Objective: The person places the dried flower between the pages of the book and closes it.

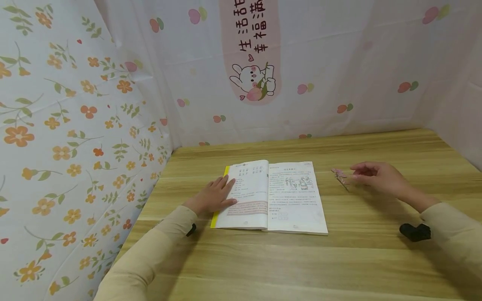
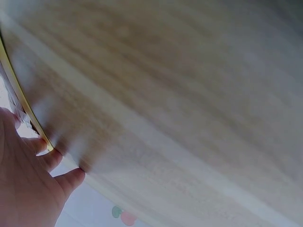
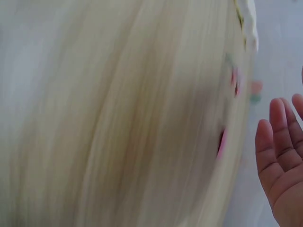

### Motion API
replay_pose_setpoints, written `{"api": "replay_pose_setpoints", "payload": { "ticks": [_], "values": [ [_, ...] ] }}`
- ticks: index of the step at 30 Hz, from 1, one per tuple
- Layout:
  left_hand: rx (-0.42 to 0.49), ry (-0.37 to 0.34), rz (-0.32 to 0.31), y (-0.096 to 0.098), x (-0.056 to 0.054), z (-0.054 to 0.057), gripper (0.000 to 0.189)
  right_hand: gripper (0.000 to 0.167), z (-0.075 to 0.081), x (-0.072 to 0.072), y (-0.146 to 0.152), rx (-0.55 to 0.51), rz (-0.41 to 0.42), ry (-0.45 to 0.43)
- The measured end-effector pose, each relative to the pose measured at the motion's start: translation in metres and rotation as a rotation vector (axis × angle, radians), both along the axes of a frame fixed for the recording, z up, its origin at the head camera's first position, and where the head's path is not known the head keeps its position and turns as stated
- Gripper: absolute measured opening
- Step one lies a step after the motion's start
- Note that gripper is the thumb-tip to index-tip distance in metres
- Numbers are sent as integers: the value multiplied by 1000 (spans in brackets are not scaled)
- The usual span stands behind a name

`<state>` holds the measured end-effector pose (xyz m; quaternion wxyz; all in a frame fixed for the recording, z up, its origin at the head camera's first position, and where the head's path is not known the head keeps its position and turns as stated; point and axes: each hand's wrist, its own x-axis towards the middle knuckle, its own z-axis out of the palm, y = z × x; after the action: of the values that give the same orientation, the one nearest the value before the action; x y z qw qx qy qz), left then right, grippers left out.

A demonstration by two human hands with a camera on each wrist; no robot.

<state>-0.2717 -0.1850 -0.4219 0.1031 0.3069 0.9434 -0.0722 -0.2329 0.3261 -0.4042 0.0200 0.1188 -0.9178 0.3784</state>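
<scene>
The tiny words (image 1: 293,198) in the book (image 1: 273,200) were too small to read, and the left hand (image 1: 214,195) hid a bit of its left side. The small pink thing (image 1: 340,177) near the right hand (image 1: 378,179) was too blurry to tell what it was or if the hand touched it. The left sleeve (image 1: 162,242) hid part of a black thing (image 1: 191,230), and the top of the head view cut off the big words (image 1: 260,25) on the wall cloth (image 1: 324,54).
</scene>
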Motion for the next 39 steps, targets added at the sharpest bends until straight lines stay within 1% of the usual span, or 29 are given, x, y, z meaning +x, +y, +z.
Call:
{"api": "replay_pose_setpoints", "payload": {
  "ticks": [2,5,9,11,16,24,30,36,39],
  "values": [
    [1,1,3,0,0,0,79,44,-3,-2,13,-10,-4,-36],
    [2,4,1,-1,0,-1,79,46,-7,-6,29,5,-11,-61],
    [6,14,-8,-1,0,-2,78,47,-12,-9,42,80,-14,-55],
    [0,17,-13,-1,0,-1,78,49,-14,-10,45,107,-14,-72],
    [0,14,-17,-1,1,0,78,52,-17,-13,46,118,-13,-123],
    [2,4,-17,-1,0,1,79,46,-22,-19,42,188,-7,-70],
    [5,-1,-1,-1,0,0,79,41,-24,-19,41,207,-4,-66],
    [7,4,0,0,0,-1,79,37,-23,-18,40,192,-4,-89],
    [9,6,-2,-1,0,-2,79,33,-23,-17,40,191,-8,-86]
  ]
}}
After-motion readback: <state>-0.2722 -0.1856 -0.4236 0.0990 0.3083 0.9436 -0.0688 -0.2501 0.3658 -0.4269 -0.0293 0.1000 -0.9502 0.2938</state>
